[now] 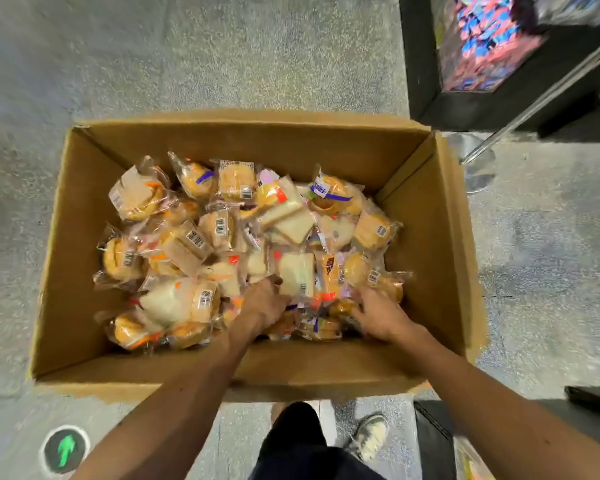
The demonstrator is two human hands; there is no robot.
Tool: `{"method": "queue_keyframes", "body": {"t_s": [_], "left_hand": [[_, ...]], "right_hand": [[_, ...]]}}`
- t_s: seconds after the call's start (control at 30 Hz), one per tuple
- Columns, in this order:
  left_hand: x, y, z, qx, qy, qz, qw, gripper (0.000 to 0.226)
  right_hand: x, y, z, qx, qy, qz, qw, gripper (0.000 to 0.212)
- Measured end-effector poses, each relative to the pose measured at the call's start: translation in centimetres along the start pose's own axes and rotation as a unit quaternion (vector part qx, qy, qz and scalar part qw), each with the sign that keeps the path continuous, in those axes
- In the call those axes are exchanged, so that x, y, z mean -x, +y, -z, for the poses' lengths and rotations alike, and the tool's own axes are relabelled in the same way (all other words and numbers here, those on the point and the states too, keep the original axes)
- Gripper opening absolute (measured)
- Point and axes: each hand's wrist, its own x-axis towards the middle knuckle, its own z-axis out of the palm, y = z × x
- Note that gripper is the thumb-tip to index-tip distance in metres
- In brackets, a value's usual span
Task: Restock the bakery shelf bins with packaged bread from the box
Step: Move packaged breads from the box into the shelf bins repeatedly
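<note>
1 open cardboard box (426, 237) on speckled grey floor. Heaped loosely inside the box: well over 20 packs of bread (187, 244), too jumbled for an exact count. Clear wrappers, white barcode labels, orange and purple-blue print. Mostly round golden buns, plus several pale sliced-bread sandwiches, 1 white sandwich pack (297, 273) near the box's middle.

2 bare hands in the box by its near wall. Left hand (265, 303) knuckles up, fingers bent down into the heap just beside the white sandwich pack, tips hidden; grip impossible to tell. Right hand (378, 315) blurred, fingers spread, resting open on packs toward the box's right wall.

Outside the box: 1 green arrow sticker (65, 448) off its near-left corner, 1 shoe (369, 436) past its near wall, 1 black shelf unit (423, 64) off its far-right corner.
</note>
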Motion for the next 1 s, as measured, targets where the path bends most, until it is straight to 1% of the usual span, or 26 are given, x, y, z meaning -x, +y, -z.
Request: {"method": "queue_keyframes", "body": {"t_s": [0.1, 0.2, 0.23, 0.3, 0.37, 0.43, 0.5, 0.57, 0.63, 0.7, 0.83, 0.93, 1.0], "left_hand": [[-2.6, 0.9, -1.0, -0.051, 0.041, 0.01, 0.998, 0.052], [-4.6, 1.3, -2.2, -0.052, 0.061, 0.052, 0.995, 0.064], [-5.1, 1.4, -2.7, -0.041, 0.062, 0.062, 0.995, 0.071], [-5.3, 1.5, -3.7, 0.002, 0.062, 0.059, 0.996, 0.08], [-5.4, 1.4, -4.1, 0.04, 0.079, 0.056, 0.994, 0.079], [-5.7, 1.0, -4.1, 0.058, 0.092, 0.064, 0.992, 0.077], [-6.1, 0.9, -3.8, 0.07, 0.08, 0.074, 0.992, 0.079], [-6.8, 0.8, -3.5, 0.067, 0.06, 0.1, 0.991, 0.077], [-7.0, 0.8, -2.9, 0.064, 0.04, 0.132, 0.988, 0.066], [-7.0, 0.7, -2.4, 0.077, 0.033, 0.139, 0.987, 0.047], [-6.4, -0.1, -2.2, 0.134, 0.031, 0.109, 0.985, 0.042], [-5.6, -0.6, -1.7, 0.168, 0.04, 0.047, 0.984, 0.046], [-4.8, -0.7, -1.1, 0.175, 0.047, 0.009, 0.983, 0.042]], "right_hand": [[-3.2, -0.5, -1.1, 0.002, 0.004, 0.001, 1.0, 0.036], [-6.2, -0.8, -2.2, 0.031, 0.036, 0.031, 0.998, 0.04], [-7.1, -0.8, -2.4, 0.064, 0.054, 0.04, 0.996, 0.045], [-8.3, -0.6, -2.7, 0.185, 0.105, 0.089, 0.973, 0.051], [-9.3, -0.6, -2.5, 0.246, 0.125, 0.109, 0.955, 0.057], [-10.3, -0.7, -2.2, 0.263, 0.105, 0.099, 0.954, 0.065], [-10.9, -0.8, -2.1, 0.278, 0.086, 0.088, 0.953, 0.071], [-11.5, -0.9, -2.2, 0.278, 0.071, 0.08, 0.955, 0.079], [-11.9, -1.0, -2.4, 0.276, 0.05, 0.076, 0.957, 0.084], [-12.2, -1.1, -2.2, 0.286, 0.035, 0.075, 0.955, 0.083], [-12.0, -1.4, -0.5, 0.317, 0.006, 0.099, 0.943, 0.087], [-11.4, -1.6, 0.8, 0.343, 0.0, 0.148, 0.928, 0.079], [-10.9, -1.7, 1.3, 0.348, 0.01, 0.177, 0.92, 0.077]]}}
